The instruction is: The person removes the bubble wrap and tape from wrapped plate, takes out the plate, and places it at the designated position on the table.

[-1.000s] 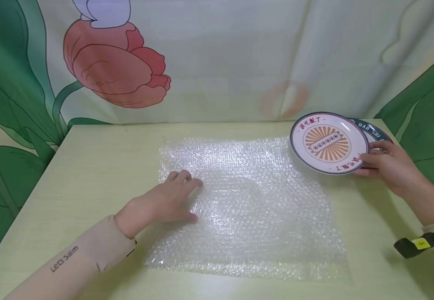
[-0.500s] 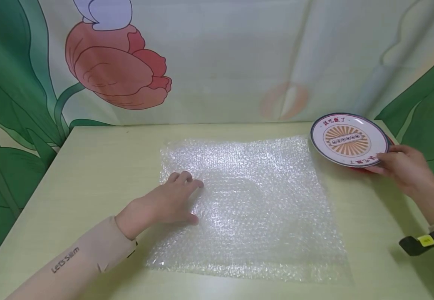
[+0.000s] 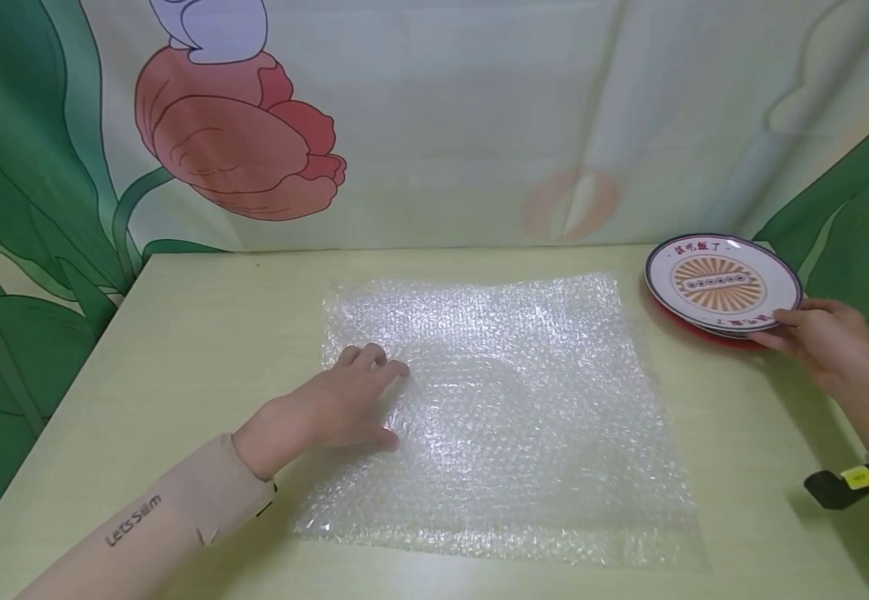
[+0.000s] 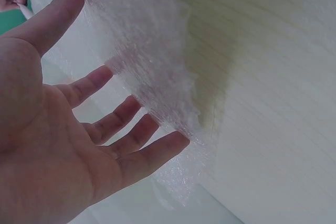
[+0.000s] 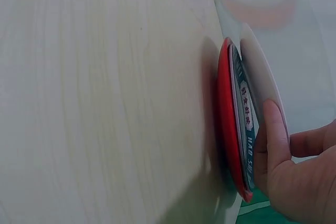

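A sheet of bubble wrap lies flat over the middle of the table. My left hand rests at its left side, fingers spread and fingertips touching the wrap, as the left wrist view also shows. Off to the right, my right hand pinches the near right rim of a white plate with an orange sunburst and red lettering. In the right wrist view this plate is tilted just above a stack: a green-rimmed plate sits in a red plate on the table.
The pale wooden table ends at the back against a printed curtain with flowers and leaves. A black wrist strap with a yellow label sits below my right hand.
My right hand has carried the white plate rightward and lowered it over the stacked plates, which it now covers in the head view. My left hand has stayed on the bubble wrap.
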`<control>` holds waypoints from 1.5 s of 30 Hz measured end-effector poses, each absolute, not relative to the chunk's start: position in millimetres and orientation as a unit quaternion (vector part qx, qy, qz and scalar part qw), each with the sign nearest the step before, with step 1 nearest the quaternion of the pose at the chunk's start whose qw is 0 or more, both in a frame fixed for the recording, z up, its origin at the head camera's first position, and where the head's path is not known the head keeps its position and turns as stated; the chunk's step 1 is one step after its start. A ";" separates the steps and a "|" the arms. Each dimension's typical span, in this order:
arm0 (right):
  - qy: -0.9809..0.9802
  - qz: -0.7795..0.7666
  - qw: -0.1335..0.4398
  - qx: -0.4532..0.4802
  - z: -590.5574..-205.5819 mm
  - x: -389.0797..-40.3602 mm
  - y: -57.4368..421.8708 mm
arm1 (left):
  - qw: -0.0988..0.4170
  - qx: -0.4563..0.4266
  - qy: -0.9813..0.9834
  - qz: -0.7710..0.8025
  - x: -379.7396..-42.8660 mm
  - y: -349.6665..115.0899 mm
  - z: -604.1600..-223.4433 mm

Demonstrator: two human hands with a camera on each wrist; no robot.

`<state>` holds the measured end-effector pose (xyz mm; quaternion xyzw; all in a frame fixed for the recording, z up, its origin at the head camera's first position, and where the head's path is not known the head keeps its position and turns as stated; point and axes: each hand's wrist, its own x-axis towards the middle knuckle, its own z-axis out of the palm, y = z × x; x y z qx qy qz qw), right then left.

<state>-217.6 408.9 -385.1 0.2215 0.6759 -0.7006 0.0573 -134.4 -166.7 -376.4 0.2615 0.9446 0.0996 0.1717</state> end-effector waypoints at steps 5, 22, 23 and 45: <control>0.697 -0.676 0.042 0.235 -404.9 -226.2 429.2 | 0.172 0.260 0.945 0.100 -134.1 -166.4 -376.5; 0.696 -0.668 0.021 0.262 -384.8 -215.6 416.5 | 0.171 0.258 0.946 0.094 -133.8 -165.0 -376.0; 0.698 -0.666 0.020 0.265 -383.2 -214.7 414.8 | 0.172 0.257 0.946 0.095 -133.8 -165.0 -376.0; 0.876 -0.436 0.056 0.197 -385.1 -215.4 414.1 | 0.167 0.271 0.943 0.097 -134.8 -168.6 -374.9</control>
